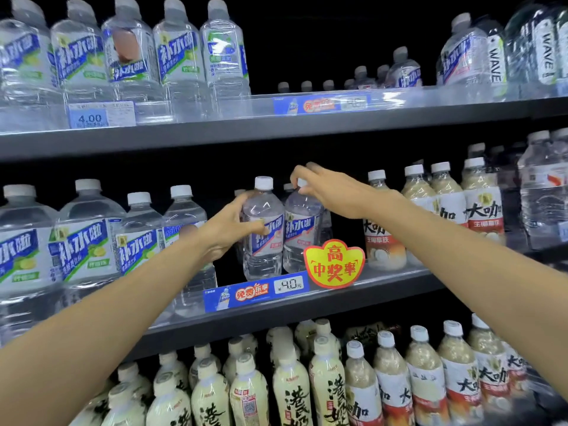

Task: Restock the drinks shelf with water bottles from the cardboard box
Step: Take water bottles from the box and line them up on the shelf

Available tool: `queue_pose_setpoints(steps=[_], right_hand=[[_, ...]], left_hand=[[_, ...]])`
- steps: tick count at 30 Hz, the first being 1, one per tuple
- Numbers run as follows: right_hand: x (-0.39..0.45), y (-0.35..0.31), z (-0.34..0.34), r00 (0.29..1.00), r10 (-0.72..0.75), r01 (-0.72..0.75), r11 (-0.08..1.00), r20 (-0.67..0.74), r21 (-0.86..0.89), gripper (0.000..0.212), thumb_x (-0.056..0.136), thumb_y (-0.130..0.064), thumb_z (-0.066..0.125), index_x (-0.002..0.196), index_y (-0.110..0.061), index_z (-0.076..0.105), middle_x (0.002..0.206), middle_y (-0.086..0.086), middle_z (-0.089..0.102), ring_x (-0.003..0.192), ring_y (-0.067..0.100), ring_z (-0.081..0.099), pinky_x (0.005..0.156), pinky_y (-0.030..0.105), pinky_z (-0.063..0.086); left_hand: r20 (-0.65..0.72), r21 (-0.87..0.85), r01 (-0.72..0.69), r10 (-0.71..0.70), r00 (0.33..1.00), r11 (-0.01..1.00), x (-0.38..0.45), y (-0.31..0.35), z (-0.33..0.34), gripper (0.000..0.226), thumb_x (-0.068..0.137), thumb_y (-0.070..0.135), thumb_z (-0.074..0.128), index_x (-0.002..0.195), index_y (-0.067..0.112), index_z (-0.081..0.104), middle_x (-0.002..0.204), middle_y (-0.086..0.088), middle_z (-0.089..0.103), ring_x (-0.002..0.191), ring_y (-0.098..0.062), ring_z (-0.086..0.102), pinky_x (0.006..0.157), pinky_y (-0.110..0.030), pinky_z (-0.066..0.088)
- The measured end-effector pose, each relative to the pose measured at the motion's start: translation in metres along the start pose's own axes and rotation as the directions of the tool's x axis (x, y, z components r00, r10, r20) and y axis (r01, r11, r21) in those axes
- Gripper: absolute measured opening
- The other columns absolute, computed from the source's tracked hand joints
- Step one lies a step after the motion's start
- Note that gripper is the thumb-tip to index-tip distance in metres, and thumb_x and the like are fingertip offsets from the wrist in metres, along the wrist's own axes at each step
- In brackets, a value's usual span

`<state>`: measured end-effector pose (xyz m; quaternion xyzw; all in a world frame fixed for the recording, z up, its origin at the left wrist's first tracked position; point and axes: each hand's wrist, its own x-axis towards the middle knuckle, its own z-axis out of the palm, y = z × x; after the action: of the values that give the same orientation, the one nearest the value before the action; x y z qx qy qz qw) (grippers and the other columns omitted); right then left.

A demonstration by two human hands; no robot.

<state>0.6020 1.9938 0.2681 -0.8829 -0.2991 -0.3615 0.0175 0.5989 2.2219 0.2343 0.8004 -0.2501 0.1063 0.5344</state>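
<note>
Two clear water bottles with blue-and-white labels stand side by side at the front of the middle shelf (384, 279). My left hand (226, 229) wraps around the body of the left bottle (263, 241). My right hand (325, 187) pinches the white cap of the right bottle (299, 235) from above. Both bottles stand upright on the shelf. More caps show dimly behind them. The cardboard box is out of view.
Larger lime-label water bottles (86, 238) fill the shelf to the left, milky drink bottles (384, 229) to the right. A red-and-yellow promo tag (334, 263) sticks up at the shelf edge. The upper shelf (276, 124) has a dark gap mid-right. Cream bottles (289, 385) crowd the lower shelf.
</note>
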Motion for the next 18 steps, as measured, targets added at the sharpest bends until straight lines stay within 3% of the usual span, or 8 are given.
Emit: queue_pose_setpoints(steps=[2,5,8,11,13,16,18], right_hand=[[0.013,0.005,0.006,1.000,0.002,-0.002,1.000,0.014,0.021,0.017,0.104,-0.023,0.038,0.117,-0.017,0.046,0.099,0.005,0.043,0.077,0.022,0.044,0.066,0.030,0.032],[0.029,0.008,0.014,0.999,-0.032,0.031,0.994,0.012,0.107,0.015,0.103,-0.023,0.039,0.113,-0.019,0.049,0.096,0.007,0.046,0.080,0.024,0.048,0.069,0.030,0.037],[0.039,0.012,0.028,0.999,0.035,-0.043,0.969,0.039,0.243,0.022,0.104,-0.019,0.037,0.117,-0.011,0.053,0.097,0.005,0.047,0.087,0.021,0.047,0.075,0.024,0.034],[0.048,0.015,0.045,0.989,0.113,-0.137,0.941,0.094,0.311,0.024,0.101,-0.030,0.032,0.115,-0.024,0.051,0.109,0.010,0.054,0.100,0.027,0.052,0.094,0.042,0.043],[0.053,0.013,0.048,0.976,0.168,-0.207,0.920,0.140,0.333,0.022,0.099,-0.041,0.038,0.114,-0.028,0.047,0.110,0.008,0.053,0.104,0.028,0.052,0.097,0.047,0.041],[0.052,0.014,0.046,0.954,0.126,-0.236,0.875,0.271,0.423,0.050,0.084,-0.051,0.064,0.123,-0.035,0.037,0.121,0.006,0.049,0.108,0.024,0.053,0.099,0.045,0.044],[0.046,0.020,0.045,0.938,0.061,-0.226,0.854,0.341,0.469,0.081,0.075,-0.040,0.079,0.135,-0.041,0.024,0.134,0.005,0.045,0.113,0.023,0.055,0.100,0.043,0.046]], left_hand=[[0.018,-0.052,0.092,-0.091,0.996,0.994,0.006,0.001,-0.002,0.072,0.080,-0.018,0.060,0.137,0.020,0.042,0.112,-0.005,0.065,0.102,-0.023,0.064,0.075,-0.033,0.058],[0.022,0.064,0.195,-0.197,0.980,0.979,0.017,-0.003,-0.002,0.081,0.082,-0.020,0.055,0.141,0.031,0.032,0.124,-0.005,0.059,0.115,-0.030,0.057,0.086,-0.051,0.052],[0.004,0.154,0.274,-0.278,0.961,0.949,0.024,-0.008,0.002,0.077,0.086,-0.016,0.054,0.142,0.031,0.030,0.135,-0.008,0.052,0.124,-0.033,0.049,0.089,-0.052,0.052],[-0.022,0.281,0.302,-0.308,0.951,0.911,0.033,-0.005,0.003,0.051,0.090,-0.002,0.059,0.132,0.021,0.040,0.133,-0.008,0.053,0.121,-0.030,0.048,0.095,-0.051,0.047],[-0.061,0.301,0.314,-0.310,0.949,0.900,0.040,0.001,0.001,0.043,0.092,0.000,0.058,0.128,0.018,0.043,0.126,-0.011,0.056,0.115,-0.030,0.050,0.090,-0.050,0.044],[-0.052,0.290,0.346,-0.347,0.937,0.892,0.048,0.015,-0.005,0.043,0.093,0.003,0.058,0.127,0.019,0.036,0.109,-0.012,0.057,0.090,-0.027,0.056,0.084,-0.048,0.042],[0.005,0.294,0.403,-0.423,0.906,0.867,0.050,0.024,-0.011,0.039,0.096,0.008,0.055,0.132,0.009,0.039,0.102,-0.013,0.060,0.086,-0.027,0.057,0.088,-0.047,0.043]])
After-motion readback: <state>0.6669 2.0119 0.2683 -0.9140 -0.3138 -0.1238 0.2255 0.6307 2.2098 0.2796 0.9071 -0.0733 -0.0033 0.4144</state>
